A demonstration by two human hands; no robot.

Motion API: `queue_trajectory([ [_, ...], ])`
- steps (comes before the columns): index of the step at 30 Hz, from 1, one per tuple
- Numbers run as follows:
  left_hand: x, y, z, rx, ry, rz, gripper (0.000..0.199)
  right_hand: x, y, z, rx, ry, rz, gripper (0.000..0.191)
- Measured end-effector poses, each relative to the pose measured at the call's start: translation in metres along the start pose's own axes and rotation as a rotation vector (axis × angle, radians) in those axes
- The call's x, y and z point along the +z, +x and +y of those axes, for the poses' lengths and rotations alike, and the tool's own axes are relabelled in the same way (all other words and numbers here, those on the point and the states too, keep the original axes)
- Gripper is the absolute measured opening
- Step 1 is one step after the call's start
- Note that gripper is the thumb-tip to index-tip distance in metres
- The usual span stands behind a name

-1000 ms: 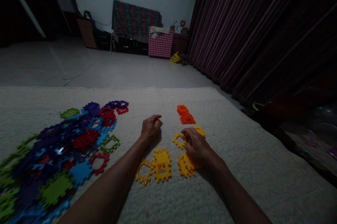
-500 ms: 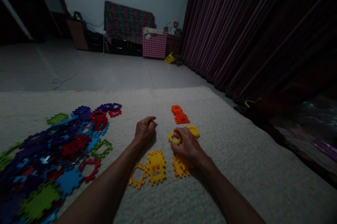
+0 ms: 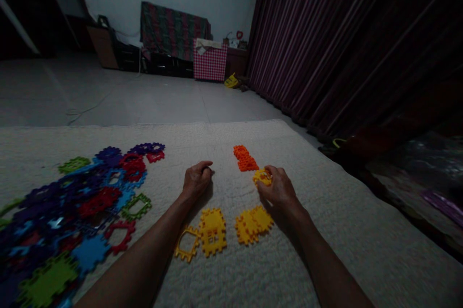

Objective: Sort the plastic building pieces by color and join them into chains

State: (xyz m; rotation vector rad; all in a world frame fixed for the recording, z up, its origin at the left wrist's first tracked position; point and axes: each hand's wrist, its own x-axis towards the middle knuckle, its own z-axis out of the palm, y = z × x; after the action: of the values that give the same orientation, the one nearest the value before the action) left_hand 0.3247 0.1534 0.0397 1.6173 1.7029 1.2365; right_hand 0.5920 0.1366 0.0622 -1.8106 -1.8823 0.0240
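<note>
My right hand [image 3: 280,187] pinches a yellow interlocking plastic tile [image 3: 261,177] just below a short row of orange tiles [image 3: 246,158]. The fingers partly hide this tile and whatever lies under it. On the pale quilt, my left hand [image 3: 197,178] rests with loosely curled fingers and one finger pointing right; nothing shows in it. Between my forearms lie a yellow window tile [image 3: 213,233] and a yellow frame tile [image 3: 187,244] beside it. Several overlapping yellow tiles [image 3: 253,225] lie nearer to me than my right hand.
A mixed heap of purple, blue, red and green tiles [image 3: 68,187] covers the left of the quilt [image 3: 202,136]. A green frame tile [image 3: 136,206] and a red frame tile [image 3: 121,235] lie at its right edge. Purple curtains [image 3: 307,42] hang at the right.
My right hand has moved to the right with the yellow tile, to where another yellow tile lay. The overlapping yellow tiles below it are now uncovered. My left hand stays put.
</note>
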Motion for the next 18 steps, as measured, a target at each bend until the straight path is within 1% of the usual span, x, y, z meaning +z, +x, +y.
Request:
queue_trajectory([
  [6,0.002,0.001,-0.004,0.004,0.007,0.006,0.039,0.004,-0.001,0.005,-0.047,-0.035,0.006,0.045],
  [9,0.004,0.002,-0.009,0.006,-0.009,0.004,0.039,0.002,-0.001,0.003,-0.081,-0.034,0.041,0.047],
  [11,0.006,0.003,-0.012,0.016,-0.03,0.007,0.039,-0.001,-0.001,-0.001,-0.127,0.004,0.071,0.043],
  [14,0.006,0.004,-0.014,0.011,-0.053,0.01,0.038,-0.004,-0.004,-0.011,-0.187,0.115,0.086,0.03],
  [18,0.006,0.005,-0.016,-0.034,-0.101,0.021,0.039,-0.007,-0.015,-0.028,-0.27,0.252,0.052,0.018],
])
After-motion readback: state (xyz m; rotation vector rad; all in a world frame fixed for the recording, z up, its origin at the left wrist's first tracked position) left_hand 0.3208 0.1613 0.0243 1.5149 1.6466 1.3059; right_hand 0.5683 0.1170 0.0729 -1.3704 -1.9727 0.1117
